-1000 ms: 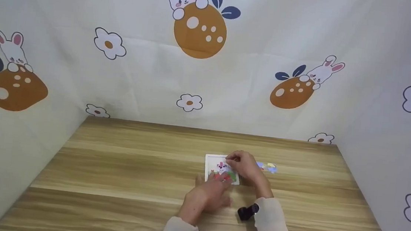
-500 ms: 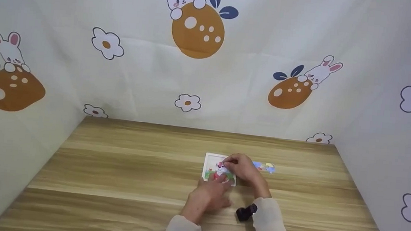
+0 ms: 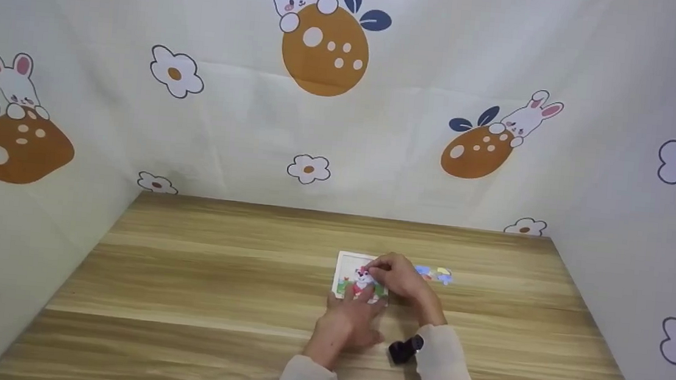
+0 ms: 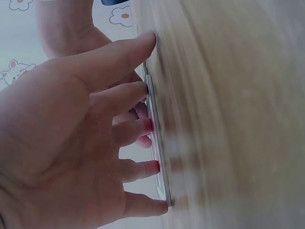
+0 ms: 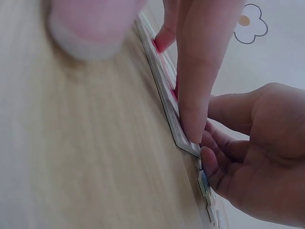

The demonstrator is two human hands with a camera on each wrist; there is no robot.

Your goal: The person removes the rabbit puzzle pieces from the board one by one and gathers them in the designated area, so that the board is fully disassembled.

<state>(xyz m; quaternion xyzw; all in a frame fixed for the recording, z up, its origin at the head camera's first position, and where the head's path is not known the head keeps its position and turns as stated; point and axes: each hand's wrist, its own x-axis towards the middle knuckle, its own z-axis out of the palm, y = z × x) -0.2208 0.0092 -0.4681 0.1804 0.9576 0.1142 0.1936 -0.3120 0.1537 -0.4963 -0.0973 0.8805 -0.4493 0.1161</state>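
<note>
A square white-rimmed jigsaw board [image 3: 338, 269] lies on the table, showing a cartoon animal in red above green. Spread across its near edge, my left hand [image 3: 352, 325] presses on the picture with fairly straight fingertips, as the left wrist view [image 4: 86, 133] also shows from the side. My right hand [image 3: 402, 278] is at the board's upper right, thumb and index finger pinched together over the picture. A jigsaw piece seems to be between them, mostly covered by the fingertips. In the right wrist view the right hand [image 5: 267, 157] is curled beside the board's edge.
Loose jigsaw pieces [image 3: 444, 276] in blue and yellow lie just right of the right hand, partly behind it. The wood-grain table [image 3: 182, 286] is bounded by a printed cloth [image 3: 228, 119] at the back and both sides.
The right hand's pinched fingers have moved slightly down and left over the picture. The left hand shifted a little, uncovering more of the animal, and its fingers stay on the board.
</note>
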